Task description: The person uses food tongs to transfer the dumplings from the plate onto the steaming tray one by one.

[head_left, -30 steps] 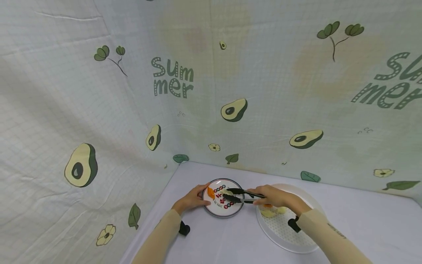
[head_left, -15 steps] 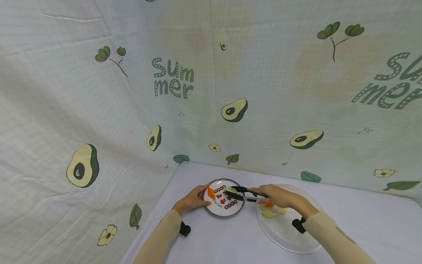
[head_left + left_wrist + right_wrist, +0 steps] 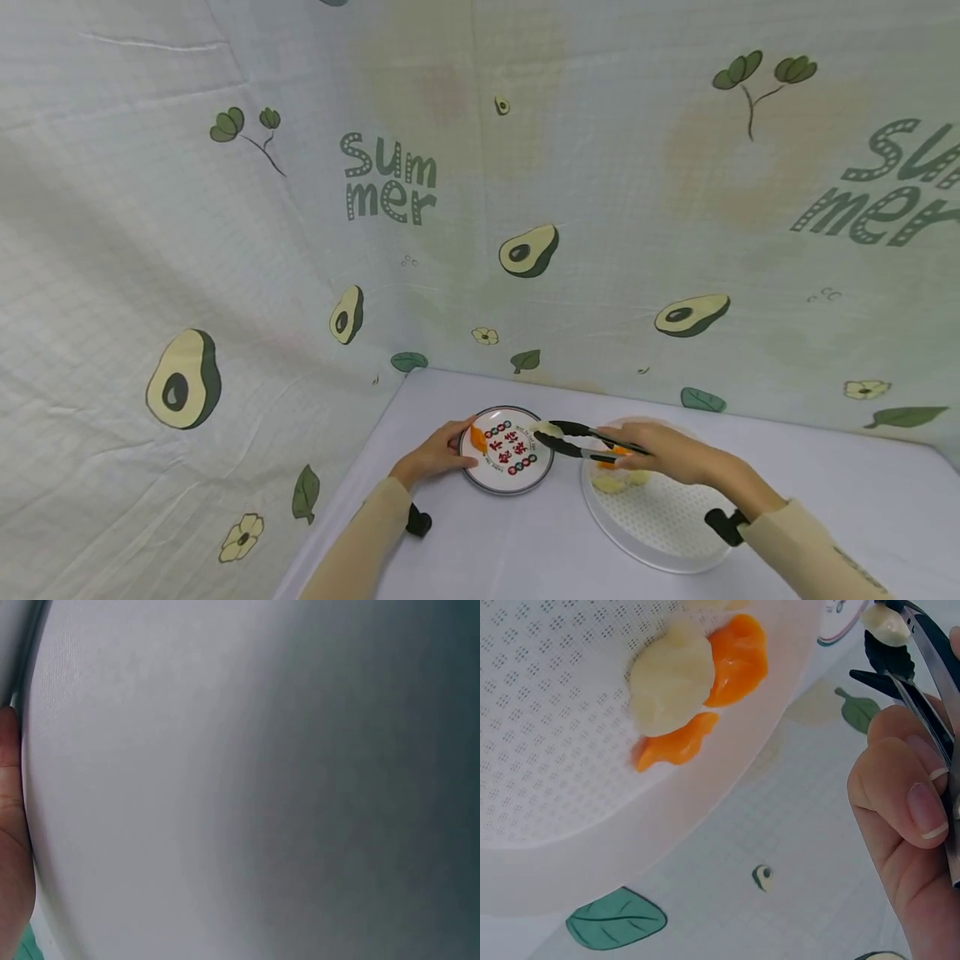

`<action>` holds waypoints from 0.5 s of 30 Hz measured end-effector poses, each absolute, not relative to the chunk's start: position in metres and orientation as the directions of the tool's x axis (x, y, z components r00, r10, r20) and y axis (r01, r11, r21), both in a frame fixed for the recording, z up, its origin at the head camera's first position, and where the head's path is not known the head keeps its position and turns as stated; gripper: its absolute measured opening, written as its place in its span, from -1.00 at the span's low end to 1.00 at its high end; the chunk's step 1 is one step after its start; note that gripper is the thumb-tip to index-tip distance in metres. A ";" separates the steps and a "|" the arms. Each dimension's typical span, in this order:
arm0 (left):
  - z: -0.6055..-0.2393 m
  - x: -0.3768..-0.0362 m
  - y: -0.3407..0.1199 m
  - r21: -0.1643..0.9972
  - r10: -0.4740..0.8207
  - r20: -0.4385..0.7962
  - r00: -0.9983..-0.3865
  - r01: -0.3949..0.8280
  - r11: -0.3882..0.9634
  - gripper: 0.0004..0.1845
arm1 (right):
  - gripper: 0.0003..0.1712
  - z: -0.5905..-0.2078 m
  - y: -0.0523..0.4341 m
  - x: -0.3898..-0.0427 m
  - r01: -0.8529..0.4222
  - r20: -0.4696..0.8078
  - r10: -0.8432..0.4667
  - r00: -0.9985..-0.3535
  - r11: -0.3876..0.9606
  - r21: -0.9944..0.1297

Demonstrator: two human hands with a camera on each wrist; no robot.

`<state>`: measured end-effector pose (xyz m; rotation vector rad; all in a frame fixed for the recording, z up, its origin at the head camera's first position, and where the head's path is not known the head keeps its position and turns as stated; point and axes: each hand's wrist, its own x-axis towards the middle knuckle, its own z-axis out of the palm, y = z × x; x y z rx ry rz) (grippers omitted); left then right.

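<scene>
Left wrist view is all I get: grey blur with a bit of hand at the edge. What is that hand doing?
Observer: The left hand holds the rim of a small plate, by an orange piece lying on it.
Operator: And the other hand?
Observer: The right hand grips black tongs, fingers curled round the handles.
Operator: Anything in the tongs?
Observer: Yes, their tips pinch a pale piece over the plate's right edge.
Operator: Where does the food come from?
Observer: I can't say for sure, but a white tray right of the plate holds more pale and orange pieces.
</scene>
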<state>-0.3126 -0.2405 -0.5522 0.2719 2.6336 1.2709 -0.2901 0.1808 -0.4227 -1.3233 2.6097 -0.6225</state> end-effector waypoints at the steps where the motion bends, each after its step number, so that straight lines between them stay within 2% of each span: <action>1: -0.552 -0.312 -0.240 0.788 0.252 -0.104 -0.962 0.075 0.611 -0.09 | -0.31 -0.422 0.185 -0.288 -0.736 0.059 -0.798 -0.600 0.522 -0.432; 15: -0.555 -0.314 -0.241 0.787 0.240 -0.108 -0.965 0.065 0.614 -0.09 | -0.33 -0.417 0.241 -0.266 -0.665 0.028 -0.756 -0.654 0.557 -0.498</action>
